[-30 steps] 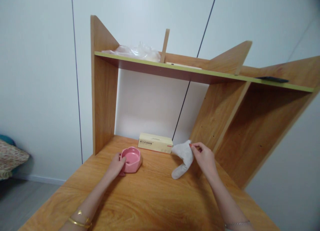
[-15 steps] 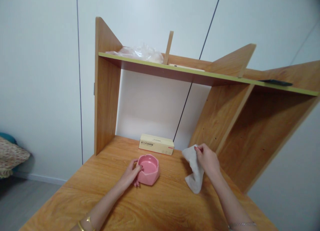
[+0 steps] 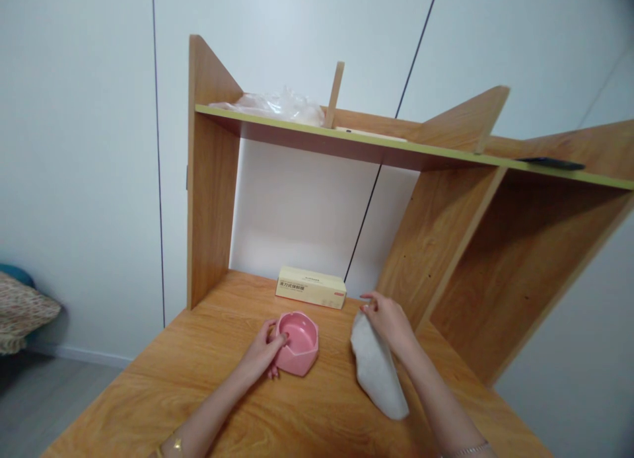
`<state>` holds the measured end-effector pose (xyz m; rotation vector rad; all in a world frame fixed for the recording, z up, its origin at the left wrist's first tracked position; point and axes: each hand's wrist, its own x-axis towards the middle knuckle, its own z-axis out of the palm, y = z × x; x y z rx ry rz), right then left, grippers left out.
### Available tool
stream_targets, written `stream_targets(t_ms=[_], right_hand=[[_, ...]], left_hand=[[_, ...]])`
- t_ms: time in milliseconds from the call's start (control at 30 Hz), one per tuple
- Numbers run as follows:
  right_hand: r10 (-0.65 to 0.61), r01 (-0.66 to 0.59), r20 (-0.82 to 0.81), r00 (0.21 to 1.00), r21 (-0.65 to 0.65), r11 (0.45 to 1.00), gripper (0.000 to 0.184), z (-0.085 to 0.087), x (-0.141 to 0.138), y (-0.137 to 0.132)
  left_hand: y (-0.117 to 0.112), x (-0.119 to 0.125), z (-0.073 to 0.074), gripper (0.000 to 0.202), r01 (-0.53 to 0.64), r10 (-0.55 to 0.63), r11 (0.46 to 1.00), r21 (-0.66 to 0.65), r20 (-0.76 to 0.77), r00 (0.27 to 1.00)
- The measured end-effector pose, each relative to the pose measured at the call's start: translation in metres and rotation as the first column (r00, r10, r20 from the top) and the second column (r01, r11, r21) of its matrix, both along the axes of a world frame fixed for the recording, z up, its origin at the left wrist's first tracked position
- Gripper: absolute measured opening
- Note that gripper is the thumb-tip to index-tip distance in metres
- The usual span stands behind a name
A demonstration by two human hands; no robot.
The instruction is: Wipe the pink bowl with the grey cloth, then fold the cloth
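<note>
Head view, looking down onto a wooden desk [image 3: 198,365] with a hutch on top of it. Left hand [image 3: 261,356] at the near-left side of a pink faceted dish [image 3: 300,342]: thumb hooked over the rim, fingers curled against the outer wall, a closed grip on it. The dish sits upright on the desk about mid-surface, opening up, inside looks bare. Right hand [image 3: 389,319] is just right of the dish, not touching it. Its fingers are closed on the upper end of a white cloth [image 3: 377,373], with the fingertips pointing left. The cloth trails from that hand toward the near edge in a long limp fold; whether its lower end rests on the desk or hangs just clear, cannot tell. Behind both hands, near the back panel, a long cream carton [image 3: 311,287] with a red stripe and printed text lies flat, apart from the dish and the cloth. Hutch shelf [image 3: 356,143] with a green front edge runs overhead. On it, at left, crumpled clear plastic [image 3: 277,105]; far right, a flat dark object [image 3: 551,162], too small to identify. Gold bracelet [image 3: 173,446] on the left wrist, thin chain [image 3: 465,450] on the right. Patterned cushion [image 3: 20,309] at the far left edge of the frame, below desk level.
</note>
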<state>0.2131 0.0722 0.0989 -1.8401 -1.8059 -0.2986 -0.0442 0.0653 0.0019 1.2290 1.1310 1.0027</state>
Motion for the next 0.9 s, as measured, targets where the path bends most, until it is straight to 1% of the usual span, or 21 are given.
stream_targets(t_ms=[100, 200, 300, 400, 500, 600, 700, 800, 900], right_hand=[[-0.022, 0.021, 0.008, 1.000, 0.062, 0.998, 0.025, 0.007, -0.002, 0.003], [-0.052, 0.051, 0.007, 0.999, 0.122, 0.991, 0.032, 0.020, 0.003, 0.005], [-0.069, 0.068, 0.002, 0.998, 0.169, 0.983, 0.035, 0.036, 0.013, 0.006], [-0.035, 0.028, 0.038, 0.999, 0.172, 0.985, 0.034, 0.048, 0.022, 0.005], [-0.003, -0.004, 0.045, 0.999, 0.149, 0.989, 0.035, 0.052, 0.024, 0.003], [0.072, -0.068, -0.032, 0.997, 0.115, 0.991, 0.037, 0.045, 0.017, 0.000], [0.186, -0.179, -0.130, 0.974, 0.060, 0.982, 0.037, 0.029, 0.003, -0.003], [0.272, -0.271, -0.239, 0.932, 0.037, 0.962, 0.035, 0.011, -0.014, -0.007], [0.331, -0.331, -0.368, 0.869, 0.065, 0.941, 0.032, -0.005, -0.035, -0.011]], left_hand=[[-0.001, 0.000, 0.002, 0.039, 0.002, -0.003, 1.000, -0.005, -0.019, 1.000], [-0.001, 0.000, 0.003, 0.037, 0.003, -0.003, 1.000, -0.009, -0.033, 0.999], [-0.003, 0.000, 0.006, 0.042, -0.003, 0.002, 1.000, -0.008, -0.042, 0.999], [-0.005, 0.000, 0.009, 0.052, -0.017, 0.018, 1.000, 0.006, -0.053, 0.998], [-0.007, 0.000, 0.011, 0.055, -0.028, 0.028, 1.000, 0.015, -0.055, 0.998], [-0.007, 0.000, 0.010, 0.055, -0.020, 0.021, 1.000, 0.014, -0.064, 0.998], [-0.007, 0.001, 0.008, 0.054, -0.016, 0.017, 1.000, 0.020, -0.083, 0.996], [-0.007, 0.001, 0.007, 0.053, -0.023, 0.027, 0.999, 0.036, -0.114, 0.993], [-0.007, 0.002, 0.007, 0.051, -0.026, 0.032, 0.999, 0.045, -0.130, 0.991]])
